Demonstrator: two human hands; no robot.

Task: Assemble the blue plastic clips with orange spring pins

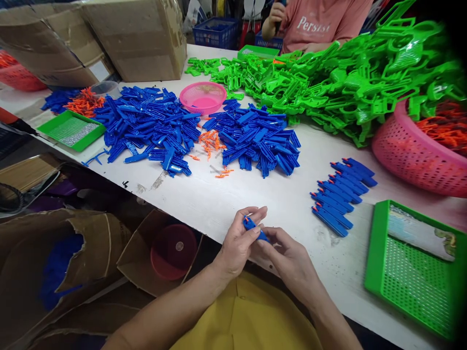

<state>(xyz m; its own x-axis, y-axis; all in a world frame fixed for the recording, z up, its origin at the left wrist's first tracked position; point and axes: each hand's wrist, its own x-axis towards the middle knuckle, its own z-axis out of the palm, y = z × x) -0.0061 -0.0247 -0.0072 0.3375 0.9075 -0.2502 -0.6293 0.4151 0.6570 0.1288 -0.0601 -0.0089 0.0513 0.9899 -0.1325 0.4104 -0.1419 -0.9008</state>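
Between my two hands is a blue plastic toy-gun part point(250, 224) with a small orange piece at its upper end. My left hand point(235, 245) wraps its fingers and thumb around it. The thumb and fingers of my right hand point(286, 250) pinch its lower end, which they partly hide. To the right on the table lies a slanted row of similar blue parts point(337, 197) with orange tips. Ahead of my hands are small orange pieces point(210, 142) and metal springs point(215, 169), between a left heap of blue parts point(153, 121) and a right heap of blue parts point(259, 138).
Green toy-gun parts point(328, 82) are piled at the back right, near a pink basket point(408, 150) of orange pieces. A green tray point(377, 257) lies at the right edge, another green tray point(73, 130) at left. Cardboard boxes point(146, 43) stand behind. A co-worker point(321, 29) sits opposite.
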